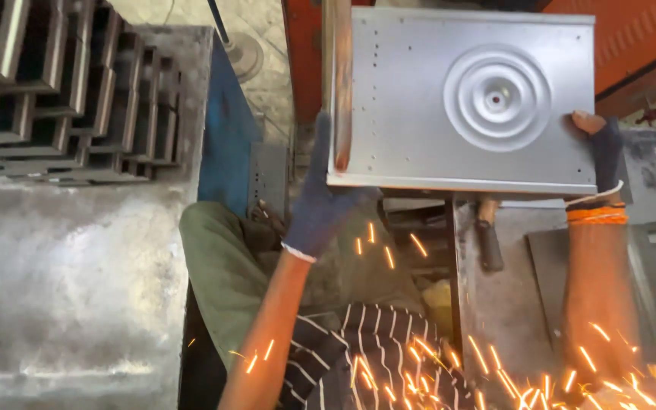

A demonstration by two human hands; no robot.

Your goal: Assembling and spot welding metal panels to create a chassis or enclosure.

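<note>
- Sparks (495, 372) fly nearest to us, orange streaks scattered across the bottom of the view over a striped cloth (373, 357) and our right forearm.
- We hold a sheet-metal panel (419, 114) up between both hands, above the workbench (510, 304); its long axis runs left to right across the view, flat face toward us.
- It is a grey, matte rectangle with a pressed pattern of concentric rings (497, 96) right of centre, a small hole in the middle of them, rows of tiny punched holes near the edges, and a folded lip along the lower edge.
- Our left hand (320, 205), in a dark blue glove, is clamped on the panel's lower left corner, fingers reaching up along the left edge.
- Our right hand (601, 152), in a fingerless dark glove with an orange band at the wrist, grips the right edge, bare thumb pressed on the face.
- Just below the panel a hammer (487, 235) with a wooden handle lies on the workbench.
- Further left, well apart, a stack of metal channels (62, 83) rests on a grey surface.
</note>
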